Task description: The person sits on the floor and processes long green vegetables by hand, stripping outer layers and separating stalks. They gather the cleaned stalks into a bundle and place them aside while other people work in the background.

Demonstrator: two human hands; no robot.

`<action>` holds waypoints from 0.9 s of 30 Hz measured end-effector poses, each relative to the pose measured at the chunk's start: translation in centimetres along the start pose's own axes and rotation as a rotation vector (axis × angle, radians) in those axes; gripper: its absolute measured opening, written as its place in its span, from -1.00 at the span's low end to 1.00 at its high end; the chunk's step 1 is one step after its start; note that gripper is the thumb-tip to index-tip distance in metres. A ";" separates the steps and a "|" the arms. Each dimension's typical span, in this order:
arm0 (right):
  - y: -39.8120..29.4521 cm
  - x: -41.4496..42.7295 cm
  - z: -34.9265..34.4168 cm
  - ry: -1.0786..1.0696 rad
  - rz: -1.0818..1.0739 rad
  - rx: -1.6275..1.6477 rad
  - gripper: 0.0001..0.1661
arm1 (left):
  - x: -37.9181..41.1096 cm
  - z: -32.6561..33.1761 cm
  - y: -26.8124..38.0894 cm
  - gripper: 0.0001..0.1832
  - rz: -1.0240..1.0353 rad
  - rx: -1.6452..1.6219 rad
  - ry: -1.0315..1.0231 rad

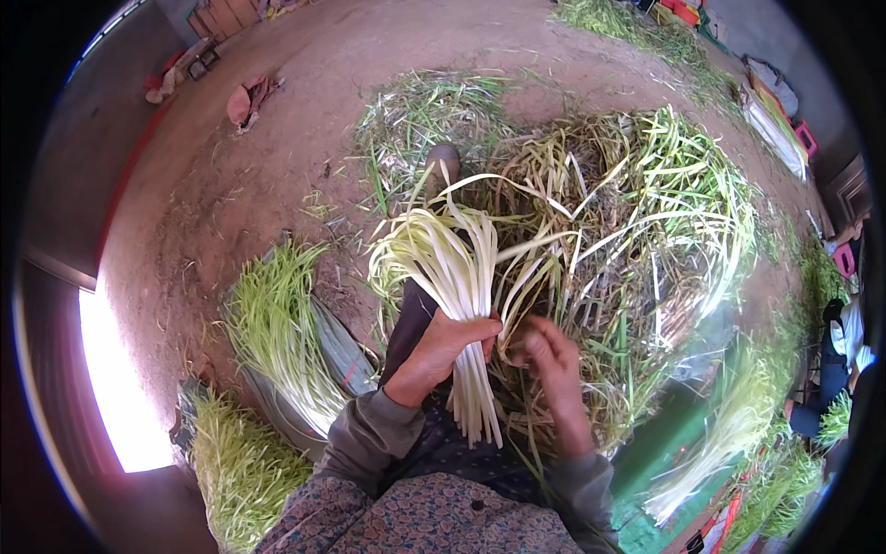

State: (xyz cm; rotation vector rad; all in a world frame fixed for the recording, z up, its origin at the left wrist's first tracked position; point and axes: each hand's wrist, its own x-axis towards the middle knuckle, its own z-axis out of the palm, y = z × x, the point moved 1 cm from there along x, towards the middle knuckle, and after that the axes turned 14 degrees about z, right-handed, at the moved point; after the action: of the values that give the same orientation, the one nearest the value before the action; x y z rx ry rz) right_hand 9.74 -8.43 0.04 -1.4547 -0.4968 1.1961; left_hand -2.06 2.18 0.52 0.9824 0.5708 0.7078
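Observation:
My left hand (446,350) grips a bunch of garlic chives (471,291) around its white stalks. The yellow-green leaves fan out and droop beyond the hand, and the stalk ends hang toward my lap. Just right of the bunch, my right hand (550,360) is slightly blurred, its fingers curled near some thin withered leaves (509,332). Whether the fingers pinch those leaves cannot be made out. Beneath and beyond the right hand spreads a large heap of discarded leaves (595,173), brown and yellow with greener strands on its right side.
At left, a pile of greens (277,332) lies on a grey sheet (342,346), with another pile (242,464) nearer me. More pale stalks (713,443) rest over a green surface (657,429) at right. A shoe (443,163) touches leaf scraps ahead. Another person's arm (848,232) shows far right.

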 end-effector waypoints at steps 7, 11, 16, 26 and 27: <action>0.2 1.7 2.4 0.045 -0.055 0.332 -0.86 | 0.3 0.2 -0.5 -0.92 0.077 -0.073 0.163; 1.6 -2.1 -0.2 0.121 -0.083 0.081 -0.86 | 1.0 -0.6 -1.1 -0.84 0.021 -0.327 0.223; 3.0 -3.6 -6.1 0.363 -0.120 0.063 -0.88 | 1.6 -1.2 -1.6 -0.82 0.083 -0.457 0.266; 5.6 -1.5 -16.5 0.805 -0.265 -0.347 -0.79 | 0.6 -3.2 0.8 -0.85 0.149 -0.566 0.164; 4.0 -2.1 -14.3 0.911 -0.325 -0.611 -0.75 | 0.5 -3.4 1.1 -0.85 0.152 -0.565 0.136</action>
State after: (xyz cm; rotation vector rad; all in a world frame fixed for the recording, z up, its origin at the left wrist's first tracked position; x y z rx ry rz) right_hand 20.06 -18.10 -4.87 -2.1346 -0.4354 0.0331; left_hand -4.41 4.80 -0.10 0.4551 0.3808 1.0092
